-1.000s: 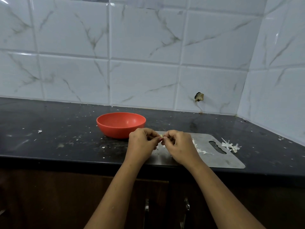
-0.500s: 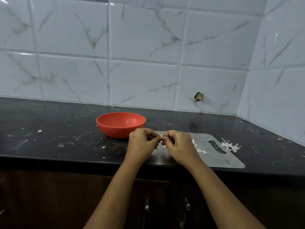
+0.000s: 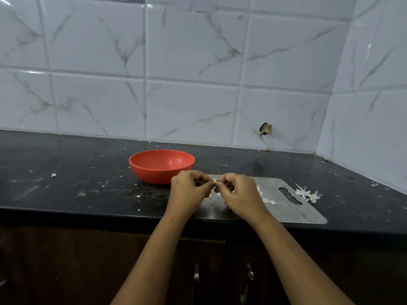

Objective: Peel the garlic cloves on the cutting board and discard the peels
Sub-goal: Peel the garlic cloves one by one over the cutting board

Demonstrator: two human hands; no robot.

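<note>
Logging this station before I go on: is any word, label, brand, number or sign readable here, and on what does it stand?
None: no word, number, brand or sign can be read in this view.
Round orange-red plastic bowl: plain.
Flat grey metal cutting board: unmarked.
White veined wall tiles and black stone counter: no writing.
Small pale garlic clove, pinched by left hand and right hand: no label.

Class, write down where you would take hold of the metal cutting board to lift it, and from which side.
Probably best: grip the cutting board at its handle slot, coming from the right. The slot is cut through the right end, which lies uncovered; the left hand and right hand pinch a garlic clove over the other end.
</note>
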